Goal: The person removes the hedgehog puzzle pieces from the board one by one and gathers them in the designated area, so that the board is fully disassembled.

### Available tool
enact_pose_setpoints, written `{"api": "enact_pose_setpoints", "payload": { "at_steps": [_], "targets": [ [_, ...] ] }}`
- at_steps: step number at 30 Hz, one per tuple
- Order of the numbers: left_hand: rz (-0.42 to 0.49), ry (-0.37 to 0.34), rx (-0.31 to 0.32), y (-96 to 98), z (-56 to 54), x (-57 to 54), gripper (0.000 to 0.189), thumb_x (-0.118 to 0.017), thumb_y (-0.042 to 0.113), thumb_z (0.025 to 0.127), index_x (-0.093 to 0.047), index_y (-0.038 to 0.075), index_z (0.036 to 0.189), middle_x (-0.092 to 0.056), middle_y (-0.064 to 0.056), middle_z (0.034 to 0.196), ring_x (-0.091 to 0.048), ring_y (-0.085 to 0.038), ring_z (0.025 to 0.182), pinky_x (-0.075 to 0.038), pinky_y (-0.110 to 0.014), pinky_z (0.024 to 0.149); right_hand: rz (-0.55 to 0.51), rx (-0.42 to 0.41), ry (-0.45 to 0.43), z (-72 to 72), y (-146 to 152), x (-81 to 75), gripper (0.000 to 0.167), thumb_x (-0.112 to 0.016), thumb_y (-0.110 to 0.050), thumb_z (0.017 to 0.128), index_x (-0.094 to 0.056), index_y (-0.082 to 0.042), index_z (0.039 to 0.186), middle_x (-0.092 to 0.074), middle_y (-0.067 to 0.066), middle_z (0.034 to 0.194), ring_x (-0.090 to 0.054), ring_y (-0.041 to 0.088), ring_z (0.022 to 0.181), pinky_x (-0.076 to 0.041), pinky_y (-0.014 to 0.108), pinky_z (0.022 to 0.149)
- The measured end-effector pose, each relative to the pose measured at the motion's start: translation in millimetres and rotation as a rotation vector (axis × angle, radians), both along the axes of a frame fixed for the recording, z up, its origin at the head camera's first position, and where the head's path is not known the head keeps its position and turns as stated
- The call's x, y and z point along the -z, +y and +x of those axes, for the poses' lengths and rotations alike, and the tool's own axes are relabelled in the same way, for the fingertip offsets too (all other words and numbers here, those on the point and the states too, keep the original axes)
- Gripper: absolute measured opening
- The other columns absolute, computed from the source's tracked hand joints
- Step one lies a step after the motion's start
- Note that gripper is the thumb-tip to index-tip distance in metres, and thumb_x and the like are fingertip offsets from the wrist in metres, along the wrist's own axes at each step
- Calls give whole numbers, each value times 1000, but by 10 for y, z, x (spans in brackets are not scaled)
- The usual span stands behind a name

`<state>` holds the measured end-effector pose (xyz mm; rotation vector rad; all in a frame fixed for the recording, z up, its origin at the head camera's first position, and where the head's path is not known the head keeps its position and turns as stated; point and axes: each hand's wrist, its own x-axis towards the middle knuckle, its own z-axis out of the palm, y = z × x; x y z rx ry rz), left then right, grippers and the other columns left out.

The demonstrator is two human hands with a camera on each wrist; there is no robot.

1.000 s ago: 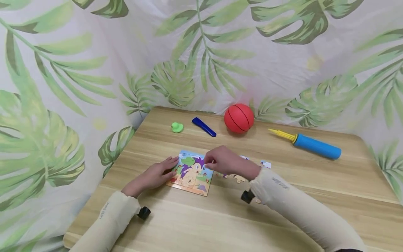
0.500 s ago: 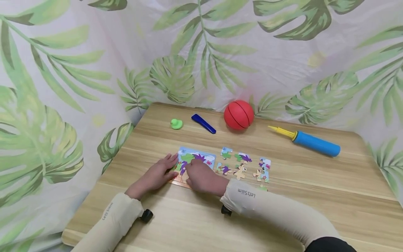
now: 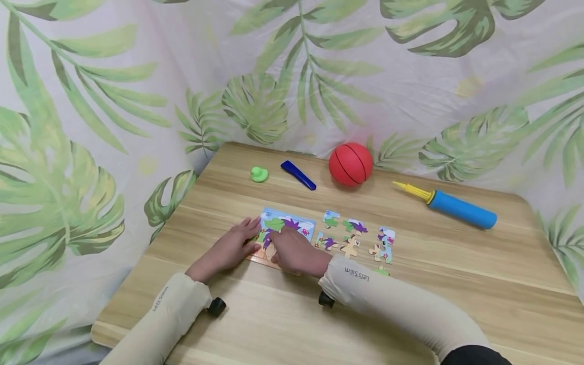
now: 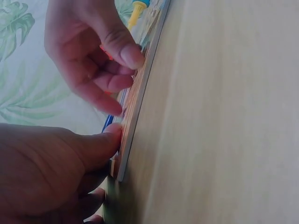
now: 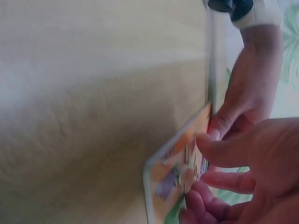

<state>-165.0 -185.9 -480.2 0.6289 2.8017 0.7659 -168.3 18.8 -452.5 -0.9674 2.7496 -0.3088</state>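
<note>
A hedgehog picture puzzle board (image 3: 304,219) lies flat on the wooden table, left of several loose jigsaw pieces (image 3: 351,246). My left hand (image 3: 230,248) rests at the board's left edge with its fingers spread. Its thumb touches the rim in the left wrist view. Across the middle of the board reaches my right hand (image 3: 294,251), hiding much of the hedgehog. In the right wrist view the right hand's thumb and fingertips touch the printed surface, with the thumb (image 5: 219,149) apart from the forefinger.
Along the back lie a green toy duck (image 3: 259,174), a dark blue flat bar (image 3: 298,175), a red ball (image 3: 351,164) and a blue hand pump (image 3: 463,209) with a yellow nozzle. A leaf-print curtain (image 3: 182,61) hangs behind the table.
My right hand has moved left and down from the board's right edge onto its middle, uncovering the loose pieces. During the last half second it has hardly shifted. The left hand stays at the board's edge.
</note>
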Motion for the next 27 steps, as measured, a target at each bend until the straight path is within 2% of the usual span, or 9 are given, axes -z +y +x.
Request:
{"api": "enact_pose_setpoints", "payload": {
  "at_steps": [4, 8, 11, 14, 18, 22, 27],
  "targets": [
    [1, 2, -6, 7, 15, -3, 58, -63, 18, 99, -42, -6, 147, -29, -18, 163, -23, -45, 152, -21, -63, 122, -11, 18, -66, -38, -4, -29, 40, -77, -25, 89, -63, -9, 123, -70, 4, 99, -61, 17, 89, -55, 30, 81],
    [-11, 12, -7, 9, 27, 6, 57, -63, 18, 99, -42, -6, 147, -30, -18, 163, -24, -45, 151, -21, -64, 121, -42, 51, -128, -46, -26, -20, 41, -77, -21, 89, -62, -9, 125, -69, 5, 100, -60, 15, 86, -55, 28, 76],
    [-12, 25, -6, 16, 16, 5, 57, -63, 18, 99, -43, -6, 146, -30, -18, 162, -24, -45, 151, -22, -64, 121, -65, 40, -131, -51, -36, -3, 38, -75, -15, 89, -63, -8, 124, -71, 6, 99, -63, 15, 85, -55, 26, 74],
    [-5, 39, -1, 30, 4, 10, 56, -63, 18, 99, -43, -7, 146, -31, -20, 162, -25, -46, 150, -22, -65, 121, -96, 16, -123, -63, -12, -2, 36, -73, -10, 87, -66, -8, 123, -74, 6, 103, -66, 15, 89, -56, 26, 77],
    [-12, 28, 3, 41, 4, 22, 57, -63, 19, 99, -43, -6, 146, -30, -19, 162, -24, -46, 151, -22, -64, 121, -145, 55, -218, -111, 71, -5, 37, -75, -10, 87, -69, -12, 123, -74, 3, 109, -65, 14, 95, -56, 27, 81],
    [-27, 20, -2, 35, 15, 27, 57, -63, 20, 99, -43, -5, 146, -30, -18, 162, -24, -45, 151, -23, -63, 121, -194, 94, -301, -180, 170, 0, 38, -78, -13, 85, -70, -16, 122, -71, 3, 101, -62, 13, 90, -54, 25, 76],
    [-34, 18, -16, 27, 8, 14, 58, -62, 22, 100, -42, -4, 147, -29, -17, 163, -24, -44, 152, -22, -63, 122, -314, 102, -322, -272, 359, -89, 34, -73, -8, 89, -72, -16, 122, -67, 0, 88, -57, 12, 77, -49, 24, 69]
  ]
}}
